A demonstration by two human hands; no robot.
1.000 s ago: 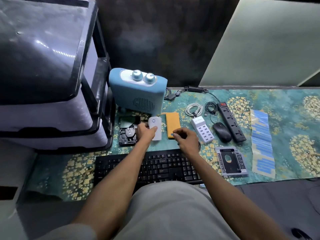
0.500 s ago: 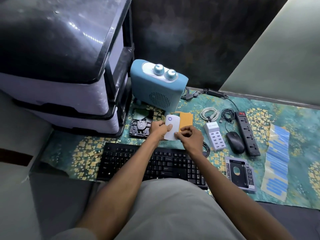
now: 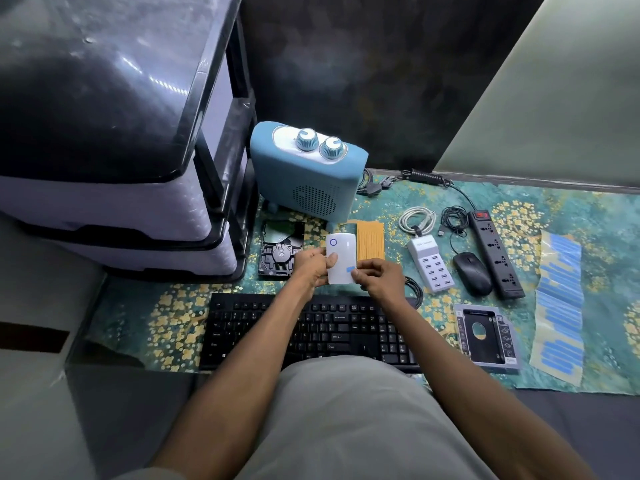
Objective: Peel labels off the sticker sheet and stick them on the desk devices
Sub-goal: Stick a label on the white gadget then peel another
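Observation:
My left hand (image 3: 313, 266) holds a white power bank (image 3: 341, 256) with a blue ring button, lifted above the mat behind the black keyboard (image 3: 311, 332). My right hand (image 3: 379, 278) pinches a small blue label (image 3: 349, 270) against the power bank's lower right face. The sticker sheet (image 3: 559, 308) with blue labels lies flat at the far right of the mat, away from both hands.
On the patterned mat lie a hard drive (image 3: 280, 254), an orange device (image 3: 370, 239), a white multi-port charger (image 3: 431, 263), a black mouse (image 3: 472, 273), a power strip (image 3: 495, 252), a drive caddy (image 3: 485, 334) and a blue heater (image 3: 308, 173). Plastic drawers (image 3: 114, 188) stand left.
My left hand has lifted the power bank off the mat towards me. My right hand has come over and pressed a blue label on its face. The view has shifted left.

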